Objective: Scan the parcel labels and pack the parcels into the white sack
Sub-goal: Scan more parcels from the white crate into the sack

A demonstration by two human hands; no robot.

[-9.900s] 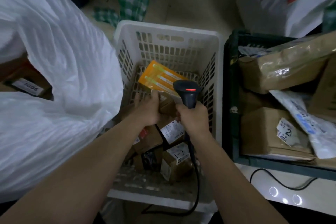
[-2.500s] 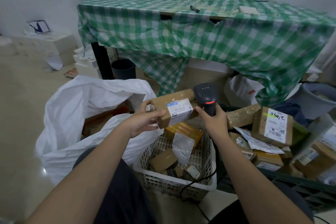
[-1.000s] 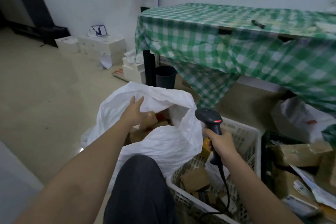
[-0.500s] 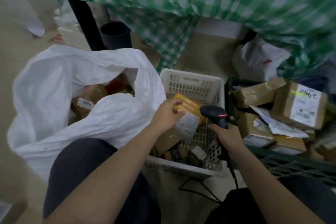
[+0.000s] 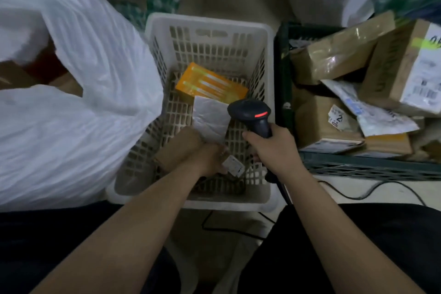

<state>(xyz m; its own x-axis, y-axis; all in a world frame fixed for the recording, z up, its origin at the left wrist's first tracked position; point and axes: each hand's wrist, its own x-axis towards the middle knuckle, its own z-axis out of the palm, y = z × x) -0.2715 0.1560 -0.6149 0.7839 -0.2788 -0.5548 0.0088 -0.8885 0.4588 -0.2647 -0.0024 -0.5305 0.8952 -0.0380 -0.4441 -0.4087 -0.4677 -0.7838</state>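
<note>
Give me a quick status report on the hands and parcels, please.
Right hand grips scanner. Left hand down in white basket, on a small labelled parcel. White sack open alongside.

White sack [image 5: 78, 112] sitting left of white basket [image 5: 207, 31], mouth gaping, brown boxes showing inside. Basket holding orange box [image 5: 210, 86] leaning at far end, grey poly mailer [image 5: 210, 119] lying just below it, brown carton [image 5: 176, 150] at near left, small labelled parcel [image 5: 232, 166] beside it. Black scanner [image 5: 253, 114] hovering over mailer's right edge, red light glowing. More taped parcels [image 5: 338, 55] piling in green crate [image 5: 284, 74] at right.
</note>
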